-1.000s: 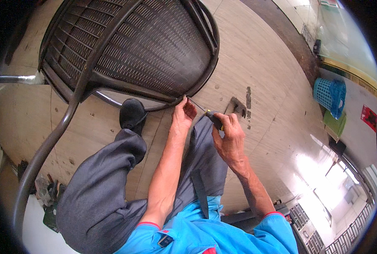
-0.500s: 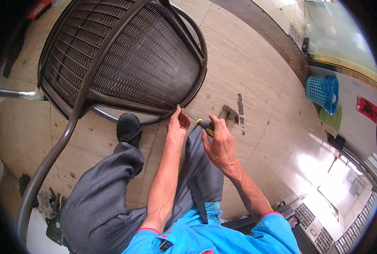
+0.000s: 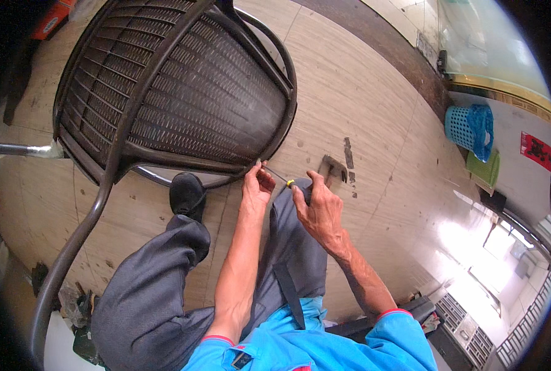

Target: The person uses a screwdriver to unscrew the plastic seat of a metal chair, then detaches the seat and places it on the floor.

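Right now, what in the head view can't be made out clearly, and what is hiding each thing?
- Screwdriver tip: head view, lost at the left hand; too small to tell what it meets.
- Screwdriver handle: head view, mostly covered by the right hand.
- Hammer handle: head view, its lower end hidden behind the right hand.
- Chair: head view, its upper part cut off by the top edge.

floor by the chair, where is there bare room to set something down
The pale tiled floor is bare between the dark slotted chair and light-blue perforated basket, beyond the dark metal hammer, and right of the right forearm. Crowded: by the chair's lower rim, where the left hand, yellow-collared screwdriver and right hand cluster.
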Tool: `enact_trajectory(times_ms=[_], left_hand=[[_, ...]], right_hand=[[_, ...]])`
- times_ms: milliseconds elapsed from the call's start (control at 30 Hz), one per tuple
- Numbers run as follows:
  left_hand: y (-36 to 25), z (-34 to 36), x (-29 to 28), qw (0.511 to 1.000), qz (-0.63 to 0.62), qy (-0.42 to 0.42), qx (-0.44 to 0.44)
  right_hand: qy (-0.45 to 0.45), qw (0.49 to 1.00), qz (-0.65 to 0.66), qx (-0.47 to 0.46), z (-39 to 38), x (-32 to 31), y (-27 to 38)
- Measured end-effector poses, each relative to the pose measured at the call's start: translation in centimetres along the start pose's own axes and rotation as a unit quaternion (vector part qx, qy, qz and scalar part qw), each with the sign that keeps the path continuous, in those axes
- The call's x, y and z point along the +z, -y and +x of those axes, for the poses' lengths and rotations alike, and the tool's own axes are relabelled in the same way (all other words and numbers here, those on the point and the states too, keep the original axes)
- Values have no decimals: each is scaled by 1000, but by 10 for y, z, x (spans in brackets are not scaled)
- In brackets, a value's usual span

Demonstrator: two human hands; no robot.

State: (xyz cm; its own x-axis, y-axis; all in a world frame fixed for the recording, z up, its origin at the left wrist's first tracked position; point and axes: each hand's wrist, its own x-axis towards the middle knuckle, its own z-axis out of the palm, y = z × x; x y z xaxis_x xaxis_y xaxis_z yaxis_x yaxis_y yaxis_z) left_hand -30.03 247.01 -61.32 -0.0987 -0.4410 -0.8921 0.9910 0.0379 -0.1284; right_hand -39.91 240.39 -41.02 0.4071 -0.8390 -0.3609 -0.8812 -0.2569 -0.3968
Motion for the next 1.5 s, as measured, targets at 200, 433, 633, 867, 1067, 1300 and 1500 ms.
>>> enact_trajectory(times_ms=[200, 433, 633, 867, 1067, 1300, 1500], left_hand=[[1, -9, 11, 1000, -8, -5, 15], [0, -10, 12, 1000, 9, -30, -2], [-4, -1, 4, 1000, 16, -2, -27], [-3, -7, 10, 1000, 25, 9, -9], [3, -17, 20, 1000, 18, 0, -12], [12, -24, 31, 969, 233, -56, 63], [29, -14, 10, 775, 604, -73, 169]], right_hand=[[-49, 996, 46, -60, 0, 3, 3], [-72, 990, 100, -65, 1, 6, 4], [-23, 1000, 5, -1, 3, 1, 3], [-38, 996, 64, -41, -2, -3, 1], [-51, 989, 133, -34, -12, -6, -10], [-91, 968, 196, 129, -25, -22, -42], [-106, 950, 235, 177, -13, -27, -76]])
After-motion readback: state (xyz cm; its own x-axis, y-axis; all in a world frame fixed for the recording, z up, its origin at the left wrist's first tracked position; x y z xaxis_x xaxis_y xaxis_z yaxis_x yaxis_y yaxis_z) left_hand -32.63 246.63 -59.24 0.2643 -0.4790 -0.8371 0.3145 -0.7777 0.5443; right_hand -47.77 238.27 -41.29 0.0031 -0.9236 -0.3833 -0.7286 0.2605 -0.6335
